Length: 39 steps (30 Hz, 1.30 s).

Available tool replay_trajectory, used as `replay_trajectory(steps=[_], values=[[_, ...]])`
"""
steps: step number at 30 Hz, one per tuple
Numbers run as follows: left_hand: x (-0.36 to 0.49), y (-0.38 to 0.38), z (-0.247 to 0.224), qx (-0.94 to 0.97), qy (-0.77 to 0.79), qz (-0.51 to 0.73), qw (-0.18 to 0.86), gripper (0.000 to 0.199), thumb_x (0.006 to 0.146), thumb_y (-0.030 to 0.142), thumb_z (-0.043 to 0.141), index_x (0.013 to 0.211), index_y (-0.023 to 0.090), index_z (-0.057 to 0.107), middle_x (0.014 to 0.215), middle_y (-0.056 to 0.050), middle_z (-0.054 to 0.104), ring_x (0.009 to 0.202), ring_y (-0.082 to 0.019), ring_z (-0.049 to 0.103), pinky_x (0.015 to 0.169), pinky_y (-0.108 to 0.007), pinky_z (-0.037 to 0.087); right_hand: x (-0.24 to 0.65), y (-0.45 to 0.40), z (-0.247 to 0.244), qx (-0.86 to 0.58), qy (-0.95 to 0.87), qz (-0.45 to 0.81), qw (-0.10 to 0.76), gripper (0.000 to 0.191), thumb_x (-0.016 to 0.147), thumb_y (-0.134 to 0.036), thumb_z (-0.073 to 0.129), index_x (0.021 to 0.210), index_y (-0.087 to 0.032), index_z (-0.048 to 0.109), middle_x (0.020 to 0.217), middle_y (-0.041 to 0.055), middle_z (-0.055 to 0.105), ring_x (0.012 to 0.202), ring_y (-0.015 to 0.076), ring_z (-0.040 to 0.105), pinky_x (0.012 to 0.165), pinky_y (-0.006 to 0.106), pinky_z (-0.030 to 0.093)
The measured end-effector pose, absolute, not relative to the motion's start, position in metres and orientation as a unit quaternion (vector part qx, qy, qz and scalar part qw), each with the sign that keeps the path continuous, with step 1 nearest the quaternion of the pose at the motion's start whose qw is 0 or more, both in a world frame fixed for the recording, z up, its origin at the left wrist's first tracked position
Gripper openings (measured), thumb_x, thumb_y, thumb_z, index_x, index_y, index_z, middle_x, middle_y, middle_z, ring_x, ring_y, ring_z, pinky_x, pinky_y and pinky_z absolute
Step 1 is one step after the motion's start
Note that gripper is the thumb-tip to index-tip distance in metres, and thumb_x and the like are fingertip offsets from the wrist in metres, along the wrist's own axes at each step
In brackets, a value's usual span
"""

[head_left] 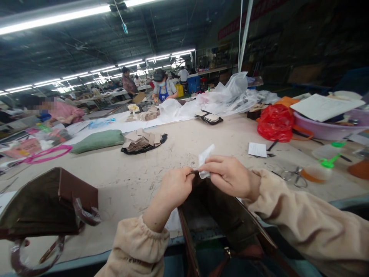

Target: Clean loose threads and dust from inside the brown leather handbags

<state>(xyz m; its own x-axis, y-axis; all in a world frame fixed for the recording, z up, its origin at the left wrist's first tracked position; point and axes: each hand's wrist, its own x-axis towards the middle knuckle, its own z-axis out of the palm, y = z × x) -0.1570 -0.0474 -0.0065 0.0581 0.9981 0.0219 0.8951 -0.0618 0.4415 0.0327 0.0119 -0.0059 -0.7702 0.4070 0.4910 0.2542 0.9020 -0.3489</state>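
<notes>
A dark brown bag (230, 219) with its mouth open hangs at the table's front edge, low in the view. My left hand (175, 186) pinches the bag's top edge at its far corner. Close beside it on the right, my right hand (227, 175) holds a crumpled white cloth or tissue (205, 157) between thumb and fingers, against the same corner. A second brown bag (43, 204), with plastic-wrapped handles, lies on its side on the table at the left.
The table (129, 181) holds a green cushion (98, 141), a pile of beige pieces (142, 140), a red plastic bag (275, 123), a purple basin (323, 127), scissors (296, 177) and a green-capped bottle (318, 171). Co-workers sit beyond, one in a blue apron (163, 92).
</notes>
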Motion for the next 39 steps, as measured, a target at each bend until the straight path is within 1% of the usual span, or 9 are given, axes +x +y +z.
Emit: replay_trajectory(steps=[6, 10, 12, 15, 19, 23, 30, 36, 39], values=[[-0.168, -0.045, -0.004, 0.745, 0.604, 0.180, 0.218, 0.032, 0.085, 0.026, 0.046, 0.112, 0.027, 0.064, 0.106, -0.002, 0.071, 0.095, -0.020, 0.063, 0.083, -0.030, 0.044, 0.025, 0.004, -0.002, -0.210, -0.933, 0.138, 0.258, 0.022, 0.085, -0.023, 0.051, 0.090, -0.014, 0.070, 0.089, 0.0088, 0.066, 0.081, 0.0162, 0.061, 0.076, 0.026, 0.046], [-0.172, -0.036, 0.002, 0.773, 0.548, 0.154, 0.279, 0.031, 0.078, 0.040, 0.059, 0.103, 0.024, 0.068, 0.089, 0.001, 0.071, 0.082, -0.017, 0.062, 0.073, -0.026, 0.045, 0.019, 0.005, -0.010, -0.272, -0.919, 0.108, 0.265, 0.023, 0.087, -0.026, 0.052, 0.072, -0.016, 0.068, 0.072, 0.0036, 0.065, 0.067, 0.0132, 0.059, 0.063, 0.023, 0.041], [-0.169, -0.031, 0.003, 0.769, 0.568, 0.142, 0.258, 0.026, 0.079, 0.040, 0.057, 0.090, 0.022, 0.071, 0.075, 0.001, 0.070, 0.072, -0.016, 0.060, 0.065, -0.025, 0.042, 0.015, 0.007, -0.012, -0.312, -0.905, 0.103, 0.268, 0.014, 0.084, -0.021, 0.054, 0.081, -0.018, 0.068, 0.073, 0.0015, 0.067, 0.067, 0.0128, 0.060, 0.061, 0.023, 0.039], [-0.161, -0.025, 0.003, 0.764, 0.602, 0.121, 0.197, 0.026, 0.082, 0.035, 0.051, 0.074, 0.019, 0.071, 0.060, 0.000, 0.063, 0.060, -0.014, 0.055, 0.055, -0.025, 0.036, 0.012, 0.008, -0.011, -0.360, -0.886, 0.115, 0.267, 0.020, 0.082, -0.021, 0.057, 0.100, -0.020, 0.066, 0.082, 0.0005, 0.070, 0.071, 0.0133, 0.062, 0.064, 0.023, 0.039], [-0.155, -0.025, 0.000, 0.772, 0.615, 0.100, 0.128, 0.028, 0.083, 0.031, 0.046, 0.076, 0.020, 0.071, 0.066, -0.003, 0.067, 0.061, -0.015, 0.055, 0.055, -0.027, 0.035, 0.012, 0.004, -0.005, -0.391, -0.895, 0.070, 0.202, 0.018, 0.086, -0.028, 0.052, 0.078, -0.020, 0.067, 0.077, 0.0022, 0.069, 0.072, 0.0153, 0.061, 0.062, 0.026, 0.035], [-0.153, -0.026, -0.002, 0.767, 0.628, 0.081, 0.102, 0.030, 0.084, 0.036, 0.046, 0.083, 0.022, 0.072, 0.078, -0.005, 0.071, 0.070, -0.019, 0.060, 0.060, -0.028, 0.039, 0.014, -0.001, -0.002, -0.408, -0.895, 0.010, 0.178, 0.020, 0.084, -0.023, 0.050, 0.070, -0.019, 0.064, 0.075, 0.0034, 0.066, 0.071, 0.0158, 0.059, 0.060, 0.027, 0.032], [-0.149, -0.026, -0.001, 0.761, 0.634, 0.087, 0.101, 0.029, 0.084, 0.038, 0.048, 0.079, 0.022, 0.072, 0.074, -0.005, 0.070, 0.068, -0.019, 0.060, 0.058, -0.029, 0.038, 0.026, -0.003, -0.013, -0.423, -0.869, 0.083, 0.243, 0.018, 0.080, -0.023, 0.053, 0.067, -0.018, 0.064, 0.068, 0.0015, 0.063, 0.066, 0.0135, 0.055, 0.060, 0.025, 0.034], [-0.150, -0.027, 0.003, 0.743, 0.646, 0.099, 0.147, 0.027, 0.083, 0.036, 0.049, 0.077, 0.022, 0.071, 0.067, -0.002, 0.067, 0.061, -0.016, 0.056, 0.056, -0.027, 0.035, 0.045, 0.001, -0.007, -0.432, -0.790, 0.306, 0.310, 0.020, 0.081, -0.030, 0.055, 0.070, -0.019, 0.067, 0.064, -0.0026, 0.064, 0.063, 0.0120, 0.056, 0.058, 0.022, 0.038], [-0.150, -0.027, 0.003, 0.746, 0.641, 0.105, 0.146, 0.028, 0.083, 0.038, 0.049, 0.074, 0.021, 0.070, 0.061, -0.001, 0.065, 0.058, -0.015, 0.055, 0.055, -0.027, 0.033, 0.050, 0.006, -0.002, -0.451, -0.761, 0.304, 0.353, 0.019, 0.080, -0.030, 0.056, 0.070, -0.019, 0.067, 0.065, -0.0028, 0.064, 0.063, 0.0124, 0.056, 0.059, 0.022, 0.039]])
